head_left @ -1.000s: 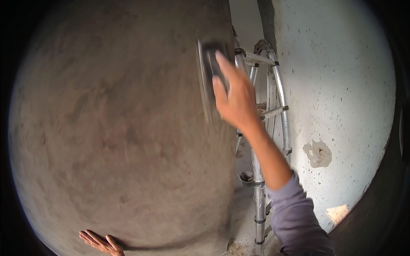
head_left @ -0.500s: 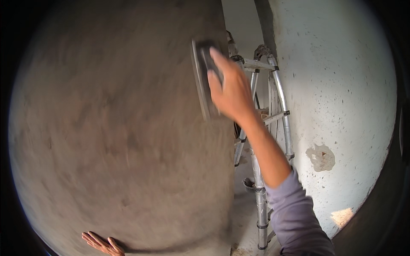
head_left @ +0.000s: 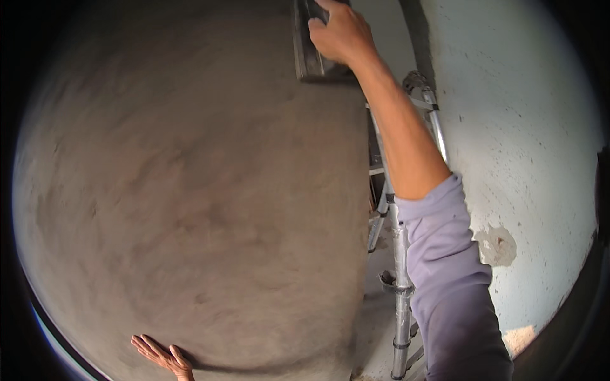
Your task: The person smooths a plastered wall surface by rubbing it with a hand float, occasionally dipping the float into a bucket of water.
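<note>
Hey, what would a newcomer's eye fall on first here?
The broad grey-brown plastered wall fills the left and middle. At its upper right edge, the right hand grips a dark plastering float, while the left hand is open at the bottom left. Farther right are a silver ladder and a pale, speckled wall.

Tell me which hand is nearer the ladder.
Right. The right hand is above and left of the ladder; the left hand is low by the brown wall, much farther left.
</note>
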Demonstrator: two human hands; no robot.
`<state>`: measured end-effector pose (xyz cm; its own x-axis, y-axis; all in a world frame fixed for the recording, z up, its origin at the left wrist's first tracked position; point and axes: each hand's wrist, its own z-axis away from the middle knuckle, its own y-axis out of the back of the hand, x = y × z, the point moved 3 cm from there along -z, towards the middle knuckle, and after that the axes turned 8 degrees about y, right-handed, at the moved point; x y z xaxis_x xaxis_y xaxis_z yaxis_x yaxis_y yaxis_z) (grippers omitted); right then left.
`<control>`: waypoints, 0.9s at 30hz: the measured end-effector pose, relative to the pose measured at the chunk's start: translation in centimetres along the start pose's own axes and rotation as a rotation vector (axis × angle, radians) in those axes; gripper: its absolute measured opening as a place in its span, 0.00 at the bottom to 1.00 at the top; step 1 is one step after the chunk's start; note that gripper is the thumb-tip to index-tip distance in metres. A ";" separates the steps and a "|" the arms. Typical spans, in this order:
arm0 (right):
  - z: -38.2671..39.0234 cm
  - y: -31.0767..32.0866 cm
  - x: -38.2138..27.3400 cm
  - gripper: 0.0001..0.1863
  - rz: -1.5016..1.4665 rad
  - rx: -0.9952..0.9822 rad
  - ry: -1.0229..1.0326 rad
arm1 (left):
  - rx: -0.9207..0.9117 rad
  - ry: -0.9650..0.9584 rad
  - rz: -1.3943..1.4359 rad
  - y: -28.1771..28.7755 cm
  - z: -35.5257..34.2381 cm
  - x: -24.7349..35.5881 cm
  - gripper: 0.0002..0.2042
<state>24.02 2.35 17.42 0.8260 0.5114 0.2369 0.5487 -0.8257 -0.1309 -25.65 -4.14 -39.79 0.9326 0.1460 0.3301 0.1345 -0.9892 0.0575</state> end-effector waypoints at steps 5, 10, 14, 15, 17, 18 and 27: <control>12.2 -2.0 -12.7 0.26 -0.215 -0.275 0.166 | -0.021 0.031 -0.038 2.8 0.0 -2.2 0.41; 13.6 -0.9 -5.9 0.26 -0.035 -0.125 0.138 | -0.055 0.044 -0.028 0.9 0.2 -1.7 0.41; -2.6 -0.1 -0.3 0.27 0.090 -0.101 -0.023 | -0.052 0.046 0.033 -0.3 0.1 -0.1 0.41; -2.2 -0.6 -1.8 0.27 0.041 -0.097 0.047 | -0.056 0.050 0.033 0.0 -0.1 -0.1 0.41; 1.1 -2.3 -5.7 0.28 -0.088 -0.077 0.184 | -0.044 0.067 0.024 1.1 -0.1 -0.7 0.42; 5.7 -3.2 -8.7 0.28 -0.125 -0.119 0.215 | -0.032 0.069 -0.012 1.9 0.1 -1.7 0.41; -8.2 -0.6 1.5 0.29 0.216 -0.053 0.010 | -0.043 0.027 0.046 0.1 -0.1 -0.1 0.39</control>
<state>23.88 1.65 25.79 0.9222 0.3193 0.2183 0.3517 -0.9272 -0.1292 -25.76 -4.29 -39.75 0.9281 0.1009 0.3584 0.0763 -0.9937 0.0821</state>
